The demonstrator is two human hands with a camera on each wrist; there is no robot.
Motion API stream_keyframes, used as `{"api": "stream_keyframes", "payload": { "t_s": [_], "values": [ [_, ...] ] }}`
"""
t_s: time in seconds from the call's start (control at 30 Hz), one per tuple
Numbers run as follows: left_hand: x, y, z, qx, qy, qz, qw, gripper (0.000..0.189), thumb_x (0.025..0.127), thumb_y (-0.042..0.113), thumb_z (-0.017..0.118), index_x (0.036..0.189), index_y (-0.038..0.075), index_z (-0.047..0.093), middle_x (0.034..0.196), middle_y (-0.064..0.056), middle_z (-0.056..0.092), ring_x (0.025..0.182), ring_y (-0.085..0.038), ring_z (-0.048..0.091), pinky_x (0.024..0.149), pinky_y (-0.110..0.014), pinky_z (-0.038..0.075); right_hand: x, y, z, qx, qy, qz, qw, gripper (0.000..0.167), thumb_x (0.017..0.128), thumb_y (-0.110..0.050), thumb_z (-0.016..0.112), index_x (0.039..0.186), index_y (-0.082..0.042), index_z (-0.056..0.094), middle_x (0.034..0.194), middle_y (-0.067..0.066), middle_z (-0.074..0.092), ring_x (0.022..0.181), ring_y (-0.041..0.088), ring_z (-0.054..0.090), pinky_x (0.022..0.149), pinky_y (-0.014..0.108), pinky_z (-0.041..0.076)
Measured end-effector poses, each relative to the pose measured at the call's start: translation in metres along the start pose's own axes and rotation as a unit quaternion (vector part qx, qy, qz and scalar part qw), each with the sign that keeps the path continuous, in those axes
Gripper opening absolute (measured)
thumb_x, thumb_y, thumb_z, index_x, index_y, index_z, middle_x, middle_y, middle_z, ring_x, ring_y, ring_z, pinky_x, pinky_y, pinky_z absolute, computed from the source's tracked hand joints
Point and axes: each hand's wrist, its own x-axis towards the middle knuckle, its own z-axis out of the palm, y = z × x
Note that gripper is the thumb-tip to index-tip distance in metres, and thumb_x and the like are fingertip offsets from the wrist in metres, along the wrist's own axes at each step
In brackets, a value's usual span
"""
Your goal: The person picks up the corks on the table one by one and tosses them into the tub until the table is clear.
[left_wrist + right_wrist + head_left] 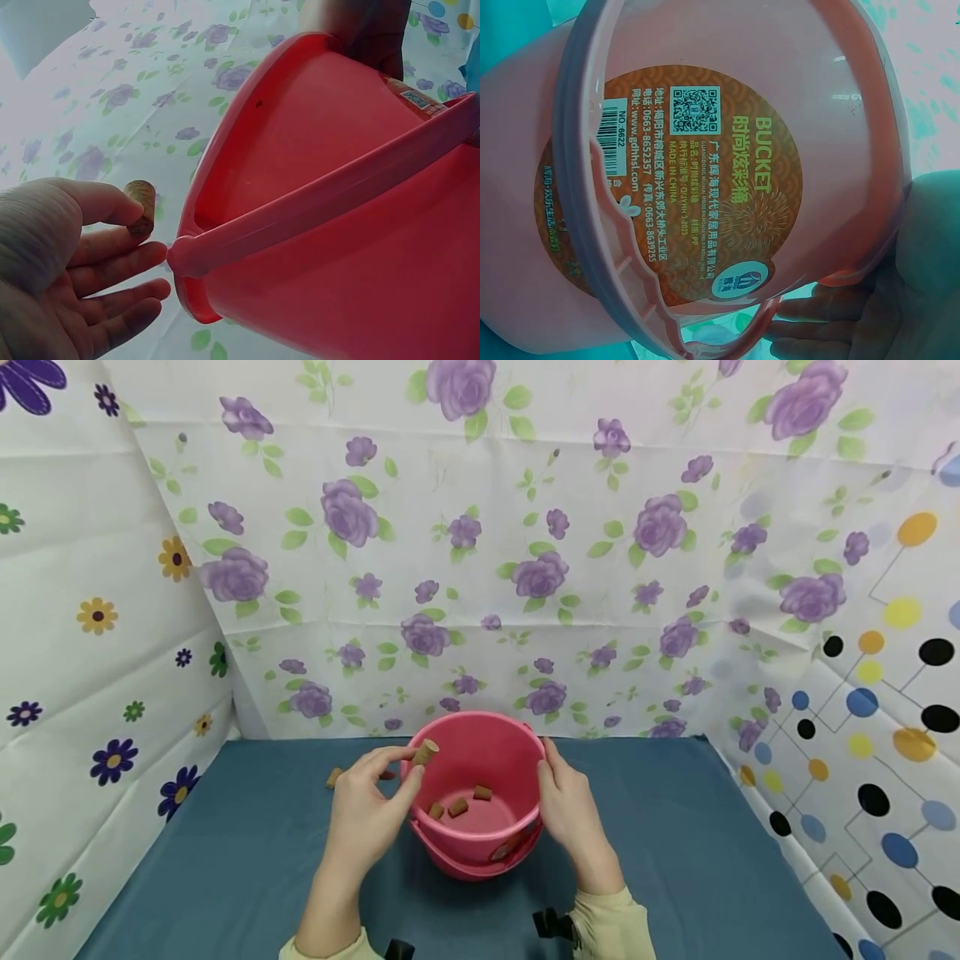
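Note:
A pink plastic bucket (pixel 480 739) stands on the table, its handle (pixel 330 187) folded down along the near side. Between thumb and fingertips, my left hand (pixel 367 810) pinches a cork (pixel 425 752) at the bucket's left rim; the left wrist view shows the other fingers spread. My right hand (pixel 572 810) grips the right rim, with some fingers along the outside wall in the right wrist view. Inside, on the bottom, lie a cork (pixel 482 792), a second cork (pixel 457 807) and a third cork (pixel 436 811), partly hidden by the wall.
Another cork (pixel 333 777) lies on the blue tablecloth (pixel 247 843), partly behind my left hand. An orange round label (pixel 682 180) is stuck on the bucket's outside. Flower-printed sheets (pixel 465 577) hang behind and on the left, and a dotted sheet (pixel 885 760) on the right.

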Motion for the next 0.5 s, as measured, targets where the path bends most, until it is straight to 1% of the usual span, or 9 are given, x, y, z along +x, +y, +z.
{"api": "stream_keyframes", "payload": {
  "t_s": [0.1,0.3,0.4,0.5],
  "values": [
    [0.0022,0.0018,-0.0009,0.002,0.000,0.001,1.0000,0.027,0.095,0.015,0.084,0.120,0.006,0.080,0.124,-0.007,0.075,0.101,-0.027,0.068,0.079,-0.043,0.060,0.0017,-0.0013,-0.0013,-0.001,0.002,-0.001,1.0000,0.055,0.116,-0.026,0.041,0.167,-0.005,0.036,0.162,0.020,0.048,0.139,0.038,0.058,0.102,0.057,0.056],
    [0.0033,0.0044,-0.0004,-0.004,-0.011,-0.006,0.9999,0.027,0.095,0.016,0.084,0.119,0.005,0.080,0.125,-0.008,0.075,0.108,-0.031,0.069,0.086,-0.047,0.060,0.0019,-0.0015,-0.0014,-0.002,0.000,0.000,1.0000,0.055,0.116,-0.025,0.041,0.167,-0.004,0.035,0.162,0.020,0.047,0.141,0.038,0.056,0.105,0.058,0.053],
    [0.0022,0.0046,0.0007,-0.004,-0.013,-0.009,0.9999,0.026,0.096,0.016,0.083,0.119,0.006,0.080,0.125,-0.009,0.075,0.110,-0.030,0.068,0.088,-0.048,0.059,0.0015,-0.0010,-0.0009,-0.003,-0.002,0.001,1.0000,0.055,0.116,-0.025,0.041,0.167,-0.004,0.035,0.163,0.020,0.046,0.142,0.038,0.054,0.105,0.059,0.052],
    [0.0011,0.0057,0.0030,-0.002,-0.015,-0.006,0.9999,0.025,0.095,0.015,0.083,0.119,0.007,0.080,0.126,-0.008,0.074,0.110,-0.026,0.068,0.089,-0.047,0.060,0.0017,-0.0010,-0.0011,-0.002,-0.003,-0.002,1.0000,0.055,0.116,-0.025,0.041,0.167,-0.004,0.035,0.163,0.020,0.046,0.142,0.038,0.054,0.105,0.059,0.052]
  ]
}}
